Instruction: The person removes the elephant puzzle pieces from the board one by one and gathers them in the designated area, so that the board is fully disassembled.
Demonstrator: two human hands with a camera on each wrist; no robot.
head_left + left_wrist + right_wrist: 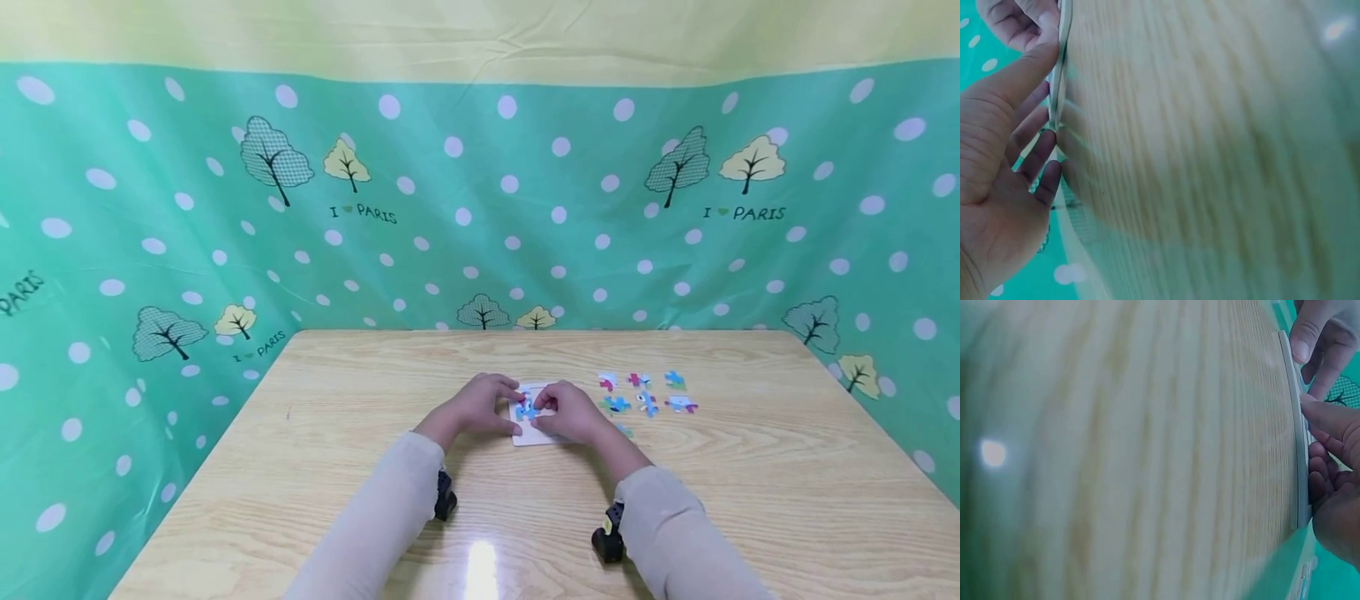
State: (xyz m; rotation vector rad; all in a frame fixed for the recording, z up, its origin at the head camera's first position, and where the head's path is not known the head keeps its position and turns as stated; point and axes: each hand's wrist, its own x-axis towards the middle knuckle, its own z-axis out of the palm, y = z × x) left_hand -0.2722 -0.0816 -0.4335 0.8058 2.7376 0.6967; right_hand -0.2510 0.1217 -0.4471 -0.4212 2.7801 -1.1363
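Note:
A small white puzzle board (527,437) lies on the table between the two hands, bearing joined jigsaw pieces (527,409) in blue, white and red. My left hand (480,404) rests at the board's left side, its thumb by the near corner and its fingers spread toward the far edge. From the right, my right hand (573,414) reaches over the board and pinches a jigsaw piece, mostly hidden by the fingers, against the joined ones. In the left wrist view the left hand (1016,147) touches the board's edge (1060,69). The right wrist view has the right hand (1338,462) beside that edge.
Several loose jigsaw pieces (647,404) lie right of the board, one partly behind the right wrist. The wooden table (337,500) meets a green dotted curtain (420,275) at the back and sides. Each wrist wears a black camera (609,535).

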